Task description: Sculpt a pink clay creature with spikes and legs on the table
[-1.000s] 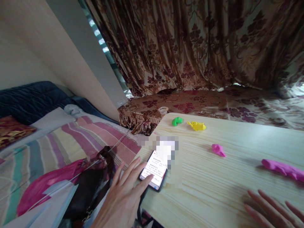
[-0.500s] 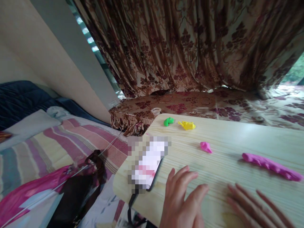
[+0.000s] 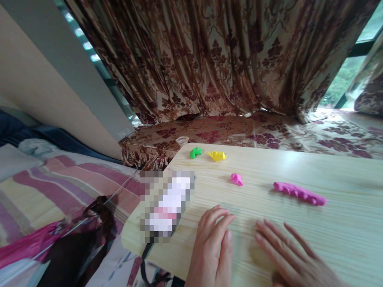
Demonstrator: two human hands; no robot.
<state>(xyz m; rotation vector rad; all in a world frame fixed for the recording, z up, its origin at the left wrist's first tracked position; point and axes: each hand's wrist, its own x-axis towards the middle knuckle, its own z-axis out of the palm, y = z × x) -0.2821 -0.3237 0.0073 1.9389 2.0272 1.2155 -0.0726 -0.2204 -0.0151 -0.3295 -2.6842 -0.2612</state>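
My left hand [image 3: 211, 247] hovers over or rests on the table near its front edge, fingers extended and holding nothing. To its right my right hand [image 3: 295, 255] is spread above the wood, also bare. Beyond the right hand lies a long bumpy magenta clay roll [image 3: 299, 193]. A small pink clay lump [image 3: 236, 179] sits farther back, past my left hand. Near the far left corner are a curled green clay piece [image 3: 196, 152] and a yellow clay piece [image 3: 217, 156]. Left of my left hand is a phone [image 3: 170, 199], its lit screen blurred out by pixels.
The pale wooden table [image 3: 353, 183] has a rounded left corner. A black strap [image 3: 146, 255] hangs from the phone over its edge. A striped bed [image 3: 74, 179] with a dark bag [image 3: 74, 255] stands at left. Behind the table is a flowered curtain [image 3: 209, 59] and covered sill.
My left hand has left the phone screen and moved right, beside my right hand. The view has turned right, so the table things appear farther left.
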